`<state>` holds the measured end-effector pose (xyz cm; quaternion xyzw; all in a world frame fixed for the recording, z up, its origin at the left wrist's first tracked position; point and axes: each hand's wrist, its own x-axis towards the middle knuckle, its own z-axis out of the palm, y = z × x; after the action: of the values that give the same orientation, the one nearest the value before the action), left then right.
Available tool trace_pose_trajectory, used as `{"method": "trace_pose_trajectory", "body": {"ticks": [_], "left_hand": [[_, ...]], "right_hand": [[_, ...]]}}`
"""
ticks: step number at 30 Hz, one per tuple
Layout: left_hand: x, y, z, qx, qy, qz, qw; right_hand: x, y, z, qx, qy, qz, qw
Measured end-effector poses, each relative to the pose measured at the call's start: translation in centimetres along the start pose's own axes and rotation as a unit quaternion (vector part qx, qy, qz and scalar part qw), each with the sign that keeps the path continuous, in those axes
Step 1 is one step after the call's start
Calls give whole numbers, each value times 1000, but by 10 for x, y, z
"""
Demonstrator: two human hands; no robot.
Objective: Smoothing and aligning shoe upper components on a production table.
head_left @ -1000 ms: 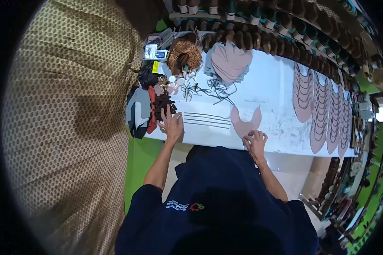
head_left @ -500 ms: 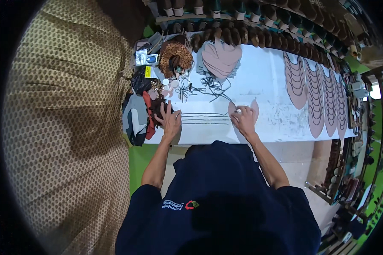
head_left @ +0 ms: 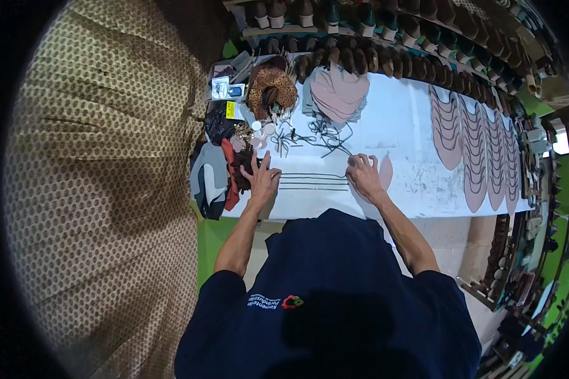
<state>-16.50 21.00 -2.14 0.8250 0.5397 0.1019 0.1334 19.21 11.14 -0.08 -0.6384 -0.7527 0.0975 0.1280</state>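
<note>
Several thin dark cords (head_left: 313,182) lie in near-parallel rows across the white tabletop, between my two hands. My left hand (head_left: 263,180) rests at their left ends, fingers spread, with one fingertip beside the upper cord. At the right ends, my right hand (head_left: 365,177) has its fingers bent and pressed together on the end of the top cord; the exact grip is small to see. Just right of that hand lies a pink pointed oval piece (head_left: 386,170). A tangle of dark cords (head_left: 322,136) sits farther back. Dark brown material (head_left: 250,165) lies partly behind my left fingers.
Stacked pink and grey cut pieces (head_left: 340,95) lie at the back. Overlapping pink pieces with dark edges (head_left: 446,136) hang in rows at the right. Leopard-print material (head_left: 272,91), a black bag (head_left: 219,123) and grey scraps (head_left: 208,172) crowd the left. Shoes (head_left: 360,60) line the back edge.
The top cord's right end, curved upward before, now lies straighter. My right hand has moved slightly, and one of the two pink ovals no longer shows beside it. The whole view has shifted a little.
</note>
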Motion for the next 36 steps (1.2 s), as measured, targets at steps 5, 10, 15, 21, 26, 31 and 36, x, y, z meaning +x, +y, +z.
{"method": "trace_pose_trajectory", "body": {"ticks": [5, 10, 15, 21, 26, 31, 36], "left_hand": [[5, -1, -2, 53, 9, 97, 994], [15, 6, 0, 22, 34, 128, 991], [35, 44, 14, -4, 36, 217, 975], [59, 149, 52, -65, -45, 330, 941], [57, 198, 89, -85, -90, 361, 924], [51, 212, 90, -88, -82, 355, 927], [50, 206, 74, -103, -44, 264, 958]], "right_hand": [[3, -1, 3, -16, 3, -3, 1000], [-5, 3, -2, -9, 77, 30, 997], [-62, 29, -19, 7, 113, 144, 983], [-166, 70, -26, -43, 138, 304, 942], [-209, 94, -37, -63, 120, 369, 920], [-217, 105, -40, -54, 106, 390, 913], [-185, 92, -39, -52, 193, 386, 900]]}}
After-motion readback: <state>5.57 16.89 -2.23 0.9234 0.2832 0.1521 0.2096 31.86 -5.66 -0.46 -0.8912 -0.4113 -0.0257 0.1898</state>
